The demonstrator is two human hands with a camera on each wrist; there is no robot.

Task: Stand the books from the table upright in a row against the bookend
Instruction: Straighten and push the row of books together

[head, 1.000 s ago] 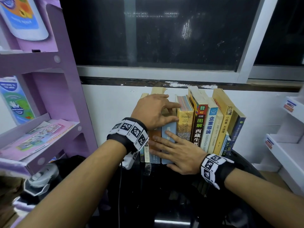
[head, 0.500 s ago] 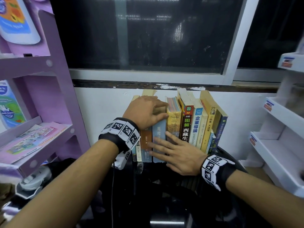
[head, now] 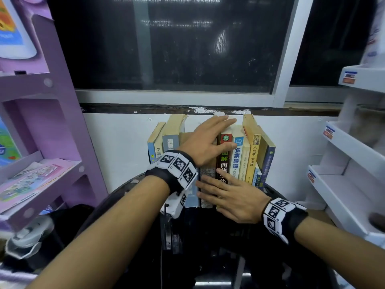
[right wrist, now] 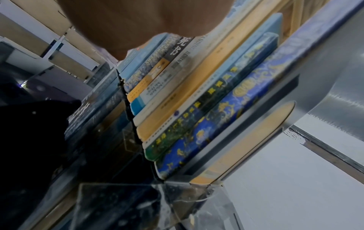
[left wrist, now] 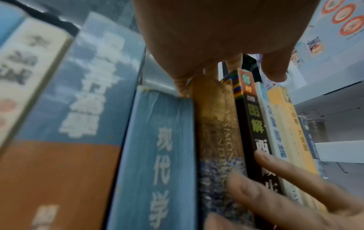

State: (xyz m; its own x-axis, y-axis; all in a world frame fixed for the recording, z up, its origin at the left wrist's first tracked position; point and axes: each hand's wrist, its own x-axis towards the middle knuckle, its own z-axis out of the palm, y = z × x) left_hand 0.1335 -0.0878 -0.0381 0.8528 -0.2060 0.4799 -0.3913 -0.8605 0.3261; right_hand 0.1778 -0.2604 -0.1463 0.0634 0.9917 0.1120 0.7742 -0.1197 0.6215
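Your left hand [head: 205,142] lies flat across the tops of upright paperback books [head: 239,155]; below it, your right hand [head: 231,197] presses straight fingers on their spines.

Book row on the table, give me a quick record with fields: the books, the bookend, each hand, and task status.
books: row of books standing on the dark table, spines facing the camera
lean: right-end books tilt
bookend: metal bookend against the rightmost blue book
left hand: left hand lying across the tops of the middle books
right hand: right hand, fingers straight, on the lower spines
status: books up; hands squaring the row
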